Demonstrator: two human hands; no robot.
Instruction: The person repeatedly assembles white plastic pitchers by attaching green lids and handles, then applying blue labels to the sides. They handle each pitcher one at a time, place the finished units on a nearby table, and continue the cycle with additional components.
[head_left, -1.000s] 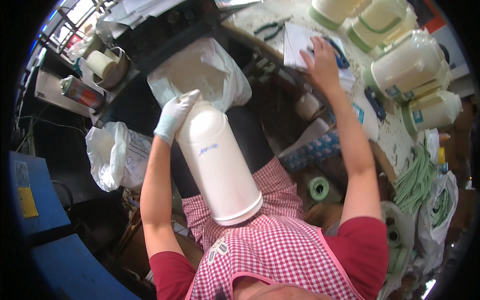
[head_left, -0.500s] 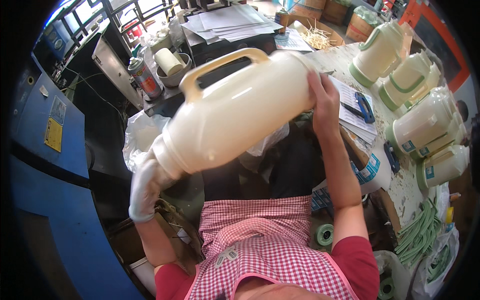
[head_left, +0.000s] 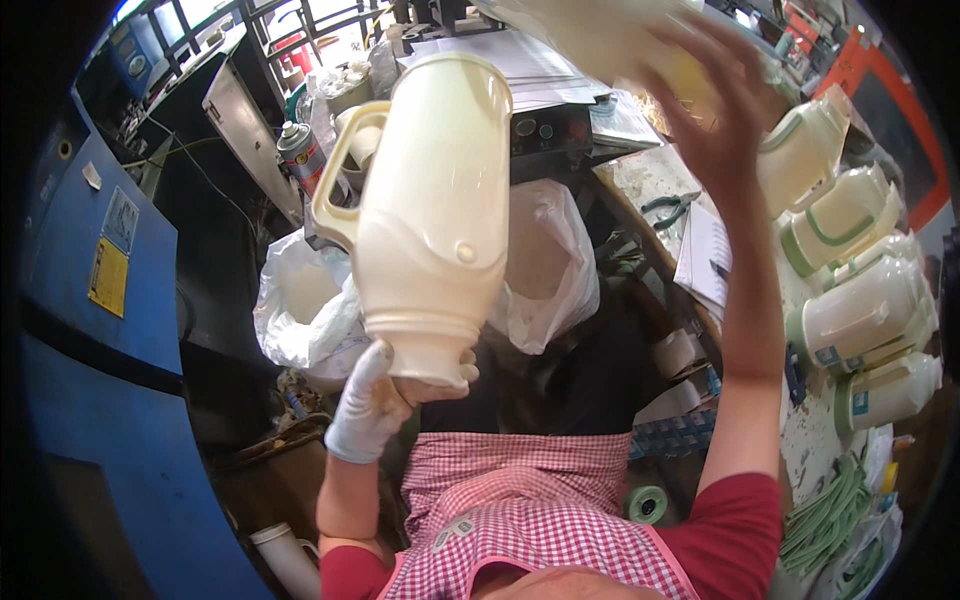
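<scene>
A cream plastic jug body [head_left: 435, 200] with a loop handle stands on end in front of me, wide end up and narrow neck down. My left hand [head_left: 372, 405], in a pale glove, is closed around the neck from below. The jug's handle points to the left. At the upper right my bare right hand [head_left: 705, 100] is raised, away from the jug, its fingers smeared by motion. Right by those fingers is a pale, translucent thing [head_left: 585, 35], blurred and cut off by the top edge. Whether the hand grips it cannot be made out.
Cream jugs with green rims [head_left: 855, 310] line the worktable at right, near green strips [head_left: 825, 515]. Pliers [head_left: 670, 208] and a notebook [head_left: 703, 262] lie on its near side. White bag-lined bins [head_left: 548, 270] stand beyond my knees. A spray can [head_left: 300, 155] and blue cabinet [head_left: 110, 330] are left.
The jug body has swung from lying slantwise to nearly upright on my left hand. My right hand has left its wide end and risen. A blurred pale thing has appeared at the top.
</scene>
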